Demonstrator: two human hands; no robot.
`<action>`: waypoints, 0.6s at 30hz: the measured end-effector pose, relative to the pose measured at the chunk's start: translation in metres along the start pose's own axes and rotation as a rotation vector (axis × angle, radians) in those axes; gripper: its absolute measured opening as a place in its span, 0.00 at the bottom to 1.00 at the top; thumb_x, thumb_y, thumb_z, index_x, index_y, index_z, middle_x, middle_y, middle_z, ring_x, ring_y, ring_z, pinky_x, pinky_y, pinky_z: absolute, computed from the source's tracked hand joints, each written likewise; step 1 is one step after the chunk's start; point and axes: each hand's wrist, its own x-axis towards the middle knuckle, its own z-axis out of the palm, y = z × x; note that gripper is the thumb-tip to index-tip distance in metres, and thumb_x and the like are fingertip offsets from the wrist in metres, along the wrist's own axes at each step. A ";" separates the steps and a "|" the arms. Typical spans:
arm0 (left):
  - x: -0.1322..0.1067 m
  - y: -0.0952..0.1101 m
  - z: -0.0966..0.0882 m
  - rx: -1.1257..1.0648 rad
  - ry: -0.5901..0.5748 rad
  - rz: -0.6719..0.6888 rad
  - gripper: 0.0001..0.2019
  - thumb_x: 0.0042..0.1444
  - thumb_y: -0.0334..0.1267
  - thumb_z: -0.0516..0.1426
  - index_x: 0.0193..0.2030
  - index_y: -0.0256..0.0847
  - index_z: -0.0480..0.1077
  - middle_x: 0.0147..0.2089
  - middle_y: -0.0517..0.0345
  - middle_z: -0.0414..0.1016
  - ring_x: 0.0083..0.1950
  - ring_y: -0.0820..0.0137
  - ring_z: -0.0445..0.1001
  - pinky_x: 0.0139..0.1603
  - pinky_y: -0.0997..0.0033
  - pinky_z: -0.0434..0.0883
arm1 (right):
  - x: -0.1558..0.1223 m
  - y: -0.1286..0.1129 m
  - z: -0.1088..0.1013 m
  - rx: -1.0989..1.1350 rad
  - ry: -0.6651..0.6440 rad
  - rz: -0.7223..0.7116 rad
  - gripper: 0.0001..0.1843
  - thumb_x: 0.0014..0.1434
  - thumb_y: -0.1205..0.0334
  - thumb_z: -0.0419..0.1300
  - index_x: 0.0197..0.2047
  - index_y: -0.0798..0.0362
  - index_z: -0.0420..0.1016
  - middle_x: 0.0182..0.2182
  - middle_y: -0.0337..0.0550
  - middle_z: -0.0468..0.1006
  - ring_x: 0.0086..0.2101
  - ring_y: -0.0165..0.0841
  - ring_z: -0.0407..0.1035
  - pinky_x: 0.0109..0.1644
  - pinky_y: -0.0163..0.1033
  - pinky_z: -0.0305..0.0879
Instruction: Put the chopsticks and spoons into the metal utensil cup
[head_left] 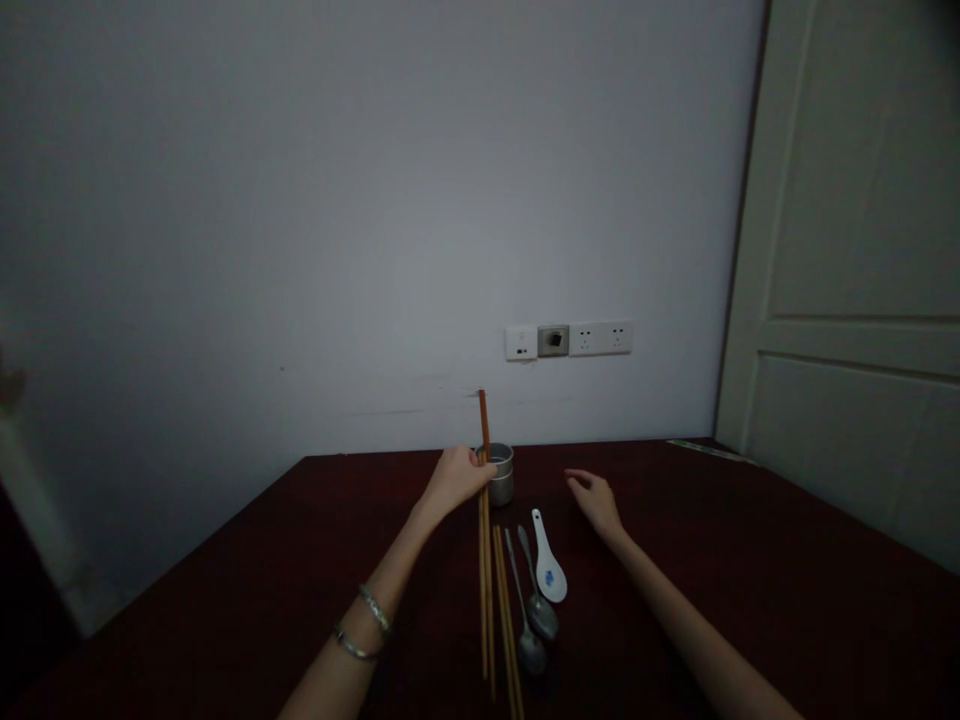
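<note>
My left hand [459, 478] is closed around a long wooden chopstick [484, 425] and holds it upright, its top end rising in front of the wall, right beside a small metal cup [501, 474]. My right hand [594, 498] hovers over the dark red table [750, 560] with fingers loosely spread and nothing in it. Between my forearms lie more chopsticks [496, 610], two metal spoons [534, 620] and a white ceramic spoon [547, 572] with a blue mark. Two bracelets [364, 625] circle my left wrist.
The table stands against a pale wall with a row of sockets [568, 340] above the cup. A white door [855, 280] is at the right. A thin pale strip [709, 451] lies at the table's back right corner.
</note>
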 end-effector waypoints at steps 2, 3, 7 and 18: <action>0.001 0.013 -0.010 -0.019 0.071 0.021 0.12 0.42 0.40 0.54 0.17 0.33 0.67 0.15 0.62 0.60 0.20 0.77 0.58 0.20 0.77 0.50 | -0.002 -0.029 -0.008 0.258 -0.139 0.066 0.16 0.55 0.63 0.50 0.45 0.61 0.71 0.40 0.55 0.76 0.39 0.36 0.72 0.42 0.40 0.69; 0.001 0.019 -0.014 -0.020 0.108 0.034 0.12 0.42 0.41 0.54 0.17 0.33 0.67 0.15 0.62 0.60 0.20 0.77 0.58 0.21 0.77 0.50 | -0.006 -0.045 -0.011 0.380 -0.260 0.091 0.16 0.55 0.63 0.51 0.45 0.61 0.70 0.39 0.55 0.77 0.37 0.36 0.73 0.40 0.39 0.70; -0.005 0.037 -0.028 0.043 0.227 0.081 0.11 0.44 0.40 0.53 0.19 0.34 0.68 0.17 0.60 0.64 0.21 0.76 0.59 0.23 0.76 0.52 | -0.038 -0.106 -0.019 0.644 -0.746 0.033 0.20 0.50 0.59 0.61 0.45 0.59 0.70 0.42 0.55 0.75 0.38 0.35 0.73 0.40 0.39 0.71; -0.021 0.054 -0.034 0.100 0.296 0.119 0.06 0.46 0.38 0.53 0.24 0.37 0.67 0.21 0.59 0.68 0.23 0.73 0.63 0.26 0.74 0.54 | -0.078 -0.137 0.006 0.566 -0.731 -0.098 0.25 0.40 0.46 0.65 0.34 0.60 0.76 0.29 0.48 0.78 0.32 0.37 0.74 0.35 0.39 0.70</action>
